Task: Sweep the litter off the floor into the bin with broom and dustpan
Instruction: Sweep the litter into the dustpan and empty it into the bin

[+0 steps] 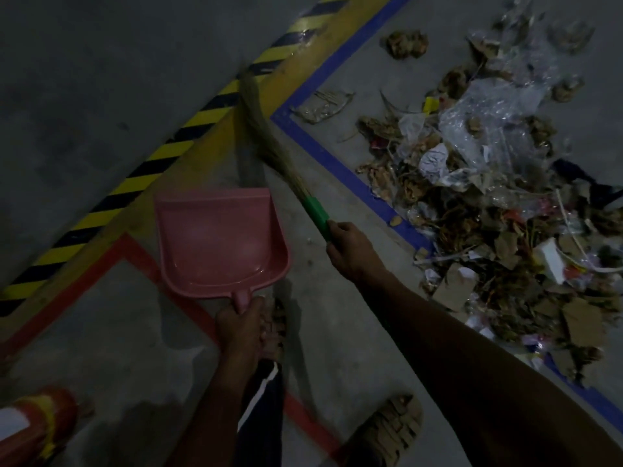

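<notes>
Right hand [350,251] is curled around the green grip of the grass broom [269,143], whose bristles angle up toward the hazard-striped tape [141,170], well apart from the litter. Left hand [241,323] is wrapped around the stub handle of the pink dustpan [219,237], which is empty and appears held off the floor. Litter pile [499,197], mostly torn cardboard, dry leaves, crumpled paper and clear plastic film, lies inside the blue tape border [340,166] to the right. Risk: the light film may likely slide over the pan lip or scatter under a hard stroke. Concrete floor [101,79] is dim; red tape [188,308] crosses it near a sandalled foot [387,429]. No bin is identifiable.
</notes>
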